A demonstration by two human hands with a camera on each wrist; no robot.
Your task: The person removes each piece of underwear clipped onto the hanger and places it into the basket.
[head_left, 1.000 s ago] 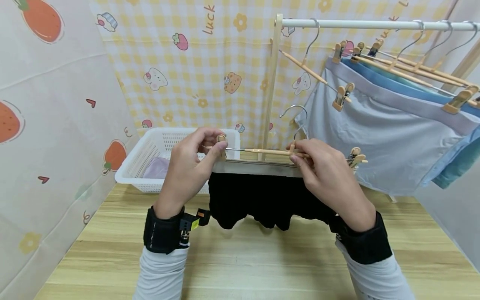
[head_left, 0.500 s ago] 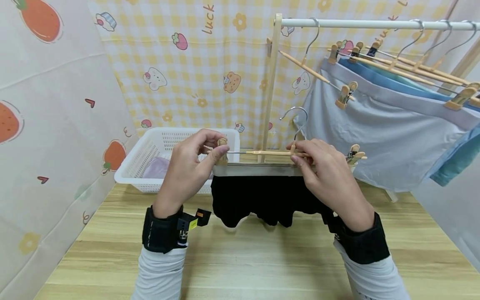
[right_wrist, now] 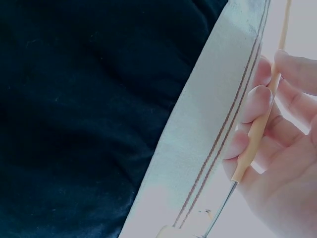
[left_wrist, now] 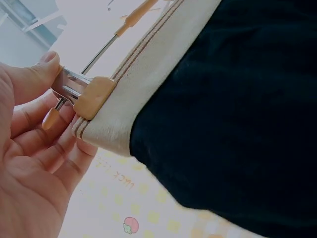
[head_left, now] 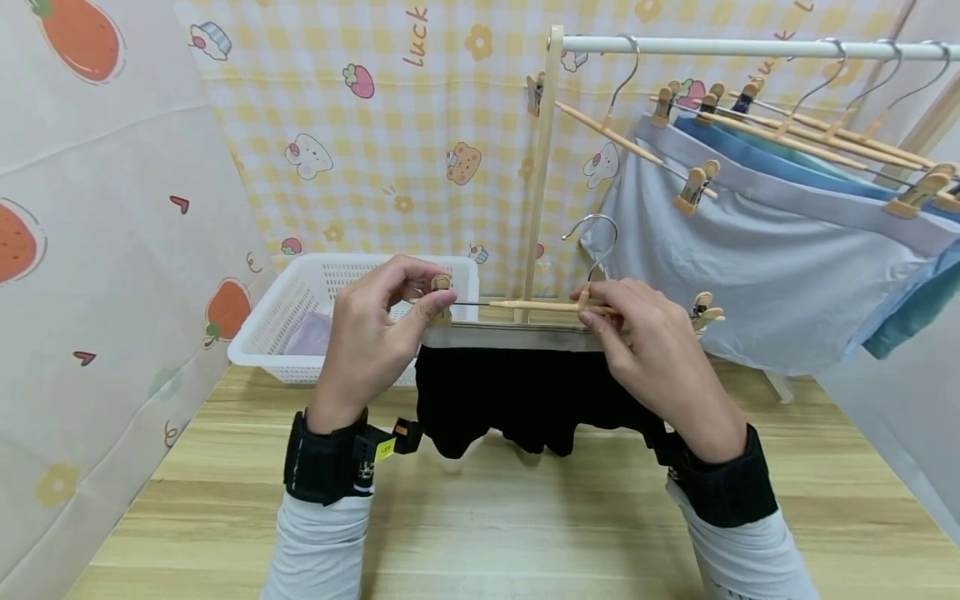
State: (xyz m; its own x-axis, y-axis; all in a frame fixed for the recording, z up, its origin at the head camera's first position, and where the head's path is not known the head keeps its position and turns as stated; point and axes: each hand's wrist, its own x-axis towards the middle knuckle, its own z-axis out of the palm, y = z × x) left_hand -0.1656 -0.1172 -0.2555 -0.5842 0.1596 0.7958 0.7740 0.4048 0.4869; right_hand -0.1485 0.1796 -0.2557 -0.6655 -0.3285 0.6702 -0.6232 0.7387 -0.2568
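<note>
Black underpants [head_left: 517, 392] with a pale waistband [head_left: 517, 337] hang from a clip hanger [head_left: 532, 307] held over the table. My left hand [head_left: 371, 333] pinches the left wooden clip [left_wrist: 94, 96] between thumb and fingers. That clip bites the waistband's corner, as the left wrist view shows. With my right hand [head_left: 656, 358] I grip the hanger's bar just right of its metal hook [head_left: 615, 237]. In the right wrist view, fingers [right_wrist: 257, 101] curl round the bar, close beside two brown stitched lines on the band. The right clip [head_left: 703, 312] shows beyond my right hand; its lower part is hidden.
A white basket [head_left: 251, 354] with lilac cloth [head_left: 309, 335] stands behind my left hand. At the right, a rack's rail [head_left: 712, 47] carries a bare clip hanger [head_left: 630, 146] and several hung garments, a light grey one [head_left: 750, 258] in front. The rack's post [head_left: 542, 183] rises behind the hanger.
Both hands keep their holds and barely move. The hanger and underpants dip slightly, then rise a little. On the rack, the bare hanger turns and the grey garment swings slightly.
</note>
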